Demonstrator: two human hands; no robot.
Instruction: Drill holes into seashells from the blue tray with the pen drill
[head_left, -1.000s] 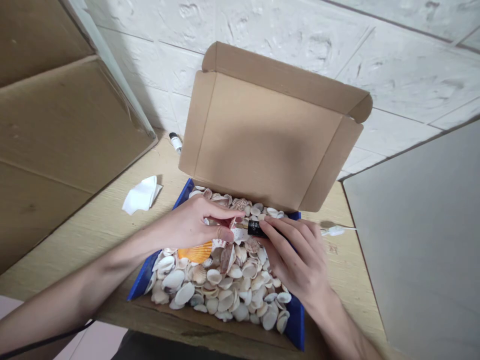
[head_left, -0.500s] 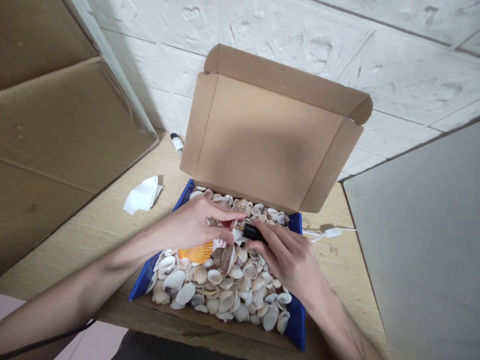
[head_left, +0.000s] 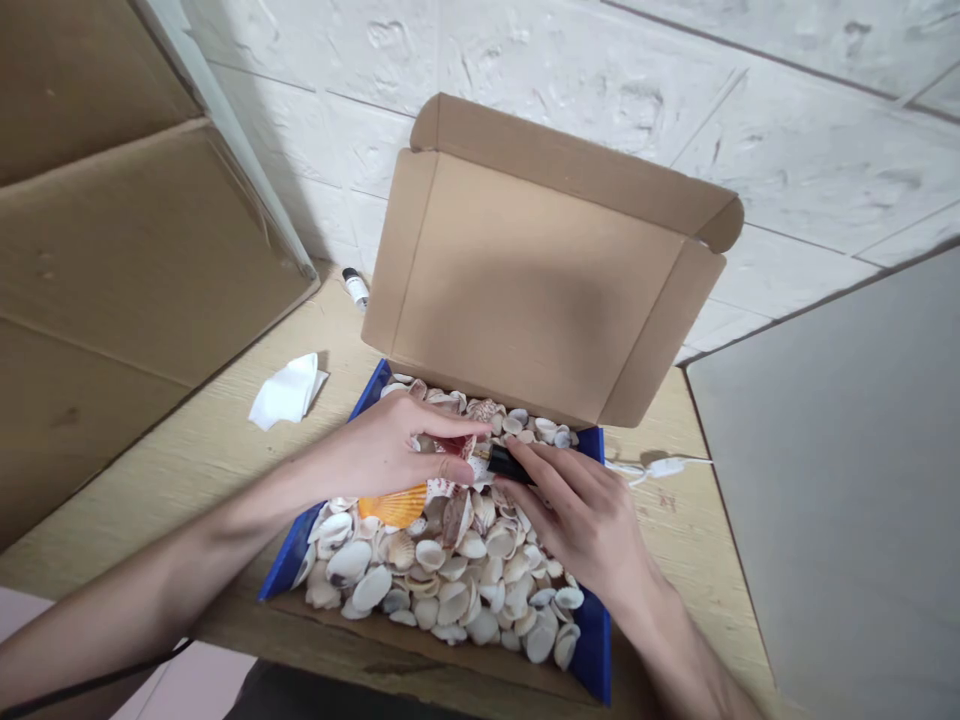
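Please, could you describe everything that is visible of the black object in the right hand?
The black object looks like a smooth, slightly glossy cylinder, perhaps plastic, with a thin brass-coloured tip. The right hand grips it, hiding its other end. It is above the shells, slanting slightly, its tip pointing toward the reddish shell in the left hand; whether they touch is unclear.

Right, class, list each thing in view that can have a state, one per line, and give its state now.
Box lid: open, tipped up
Box: full of shells, lying loose
Orange shell: ribbed side showing
Reddish shell: held, partly hidden
Left hand: pinching the reddish shell
Right hand: gripping the black tool
Black tool: held, tip toward the reddish shell
Paper: creased
Bottle: capped
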